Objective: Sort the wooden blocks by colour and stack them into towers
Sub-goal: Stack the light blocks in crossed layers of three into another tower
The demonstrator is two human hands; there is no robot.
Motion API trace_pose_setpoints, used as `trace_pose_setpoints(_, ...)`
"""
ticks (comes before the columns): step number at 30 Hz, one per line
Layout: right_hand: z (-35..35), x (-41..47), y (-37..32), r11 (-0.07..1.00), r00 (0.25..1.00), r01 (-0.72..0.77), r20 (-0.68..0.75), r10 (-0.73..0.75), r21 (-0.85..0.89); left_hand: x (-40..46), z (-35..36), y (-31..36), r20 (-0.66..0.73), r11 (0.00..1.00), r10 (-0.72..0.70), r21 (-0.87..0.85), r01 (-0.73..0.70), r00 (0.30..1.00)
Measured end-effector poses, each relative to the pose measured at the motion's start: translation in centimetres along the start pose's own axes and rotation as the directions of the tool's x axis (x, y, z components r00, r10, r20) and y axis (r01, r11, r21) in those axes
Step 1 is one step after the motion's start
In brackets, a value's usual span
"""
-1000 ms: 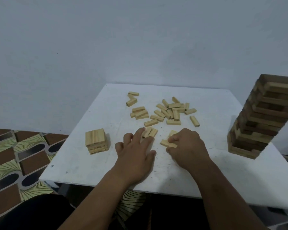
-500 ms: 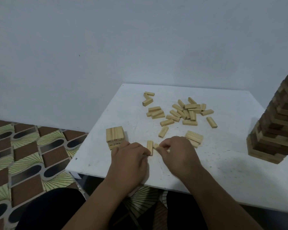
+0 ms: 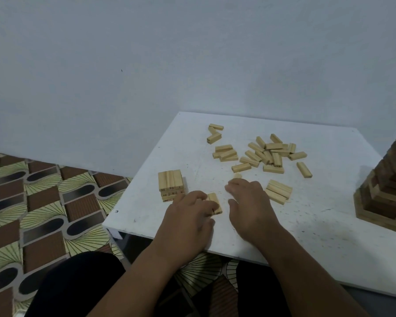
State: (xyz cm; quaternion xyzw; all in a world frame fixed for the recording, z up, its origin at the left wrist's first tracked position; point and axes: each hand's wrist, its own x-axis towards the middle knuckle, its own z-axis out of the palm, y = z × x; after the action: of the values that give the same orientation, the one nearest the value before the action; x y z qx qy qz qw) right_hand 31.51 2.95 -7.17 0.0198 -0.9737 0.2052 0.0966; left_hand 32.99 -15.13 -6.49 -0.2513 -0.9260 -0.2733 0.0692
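A short stack of light wooden blocks (image 3: 170,184) stands near the table's left edge. My left hand (image 3: 190,216) grips two light blocks (image 3: 215,202) lying side by side on the white table (image 3: 318,216), just right of that stack. My right hand (image 3: 249,202) hovers beside them with fingers relaxed, over another block (image 3: 237,175) that peeks out past its fingertips. A small flat group of light blocks (image 3: 278,191) lies right of my right hand. Several loose light blocks (image 3: 264,154) are scattered further back. A tall tower of darker blocks (image 3: 389,188) stands at the right edge.
The table's near edge runs just under my wrists, and its left edge drops to a patterned floor (image 3: 32,202). A plain wall (image 3: 146,65) stands behind the table. My dark trousers (image 3: 78,287) show below.
The view has swung left. My hands have drawn blocks together; the left hand now grips two side by side and the right hand has let go and spread beside them.
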Motion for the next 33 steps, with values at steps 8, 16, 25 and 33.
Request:
trace_pose_setpoints(8,-0.4,-1.6,-0.6,0.923,0.985,0.161,-0.114,-0.128,0.350,-0.4,-0.3,-0.3,-0.030,0.999,0.030,0.035,-0.029,0.999)
trace_pose_setpoints(16,0.2,-1.9,-1.7,0.823,0.957,0.286,-0.101,-0.273,0.491,-0.8,-1.3,-2.1,-0.035,0.999,-0.025,-0.040,0.023,0.999)
trace_pose_setpoints(25,0.3,-1.6,-1.8,0.828,0.968,0.230,-0.030,-0.250,0.512,-1.0,-1.9,-2.7,0.029,0.998,-0.039,-0.055,0.040,0.999)
trace_pose_setpoints(33,0.2,-1.5,-1.4,0.856,0.978,0.199,-0.039,-0.206,0.478,-0.9,-2.1,-2.4,0.003,0.995,-0.012,-0.099,0.012,1.000)
